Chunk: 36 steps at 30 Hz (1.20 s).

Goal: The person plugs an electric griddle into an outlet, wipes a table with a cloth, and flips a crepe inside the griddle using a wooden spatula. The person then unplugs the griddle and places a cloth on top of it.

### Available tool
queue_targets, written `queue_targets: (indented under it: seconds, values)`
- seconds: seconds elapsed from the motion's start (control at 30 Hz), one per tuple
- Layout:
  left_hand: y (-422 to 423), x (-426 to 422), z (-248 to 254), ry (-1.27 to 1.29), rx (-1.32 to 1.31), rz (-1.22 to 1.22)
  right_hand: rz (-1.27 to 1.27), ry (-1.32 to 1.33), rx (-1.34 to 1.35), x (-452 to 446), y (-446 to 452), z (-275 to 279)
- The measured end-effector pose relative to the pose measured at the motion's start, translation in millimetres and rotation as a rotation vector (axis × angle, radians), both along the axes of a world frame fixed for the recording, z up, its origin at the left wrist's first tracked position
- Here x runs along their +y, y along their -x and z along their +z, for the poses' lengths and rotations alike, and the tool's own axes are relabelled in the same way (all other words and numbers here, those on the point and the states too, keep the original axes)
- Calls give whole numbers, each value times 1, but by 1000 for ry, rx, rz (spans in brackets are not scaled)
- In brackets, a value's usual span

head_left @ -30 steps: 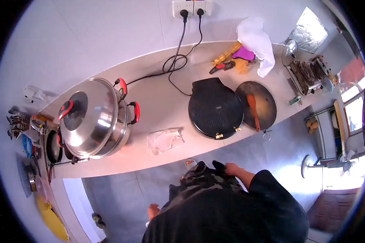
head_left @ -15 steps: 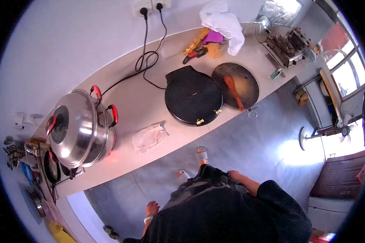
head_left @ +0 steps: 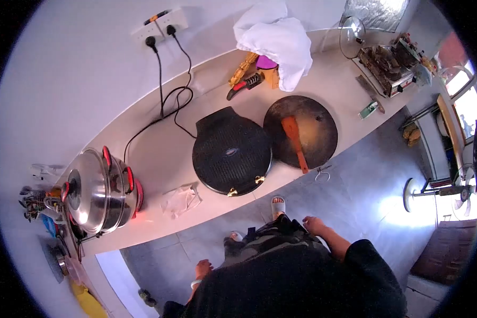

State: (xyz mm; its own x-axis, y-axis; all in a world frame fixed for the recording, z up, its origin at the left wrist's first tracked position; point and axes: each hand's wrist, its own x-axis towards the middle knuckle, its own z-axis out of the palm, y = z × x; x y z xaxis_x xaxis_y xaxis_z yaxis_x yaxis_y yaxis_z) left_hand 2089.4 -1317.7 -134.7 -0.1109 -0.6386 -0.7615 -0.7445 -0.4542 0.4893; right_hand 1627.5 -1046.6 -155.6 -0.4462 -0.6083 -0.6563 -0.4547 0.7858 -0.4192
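Low in the view, my left hand (head_left: 203, 268) hangs beside my body, its fingers loosely bent and nothing in them. On the other side, my right hand (head_left: 315, 226) is held in front of my hip, empty, with the fingers slightly apart. Neither hand touches the counter (head_left: 159, 159). Ahead of me on it lies a closed black electric griddle (head_left: 233, 151). Touching its right side is a dark round pan (head_left: 323, 124) with a reddish-brown wooden spatula (head_left: 291, 132) across it. Near the counter's front edge lies a crumpled, clear plastic bag (head_left: 180, 202).
A lidded steel steamer pot (head_left: 93, 193) with red handles stands at left. Two plugs sit in the wall sockets (head_left: 159, 25). At the back are a white cloth (head_left: 278, 45) and a red-and-black handled tool (head_left: 244, 86). A gas stove (head_left: 389, 69) stands far right; a fan (head_left: 461, 193) is lower right.
The camera view has shifted, so the griddle and pan sit lower and look nearer. My right hand has come away from my waist. Nothing has been picked up.
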Motion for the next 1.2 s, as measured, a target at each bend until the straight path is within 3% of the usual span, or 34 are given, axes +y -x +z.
queue_targets:
  seconds: [0.2,0.23,0.33,0.4,0.53,0.63,0.7,0.77,0.9,0.97,1.2]
  values:
    - [126,33,36,71,-29,-351,-126,429,125,-47,96,58]
    - [137,33,29,104,-129,-538,-145,477,128,-55,107,67]
    - [131,41,-25,136,-117,-688,-156,636,214,-75,133,83]
    - [132,51,-21,253,-111,-536,-157,712,229,-87,147,93]
    - [110,52,-15,262,-151,-380,-245,700,211,-99,162,93]
    - [96,50,-15,6,-83,-31,-258,584,127,-100,169,95]
    - [102,44,-11,36,-237,-402,-238,527,129,-97,169,89]
    - [108,48,-8,73,-252,-525,-166,547,207,-95,173,69]
    - [134,67,-5,176,-71,-313,-112,597,168,-108,182,84]
    - [147,74,-10,180,-66,-326,-86,603,160,-111,188,84]
    - [164,89,-11,225,-170,-804,12,512,141,-124,196,82]
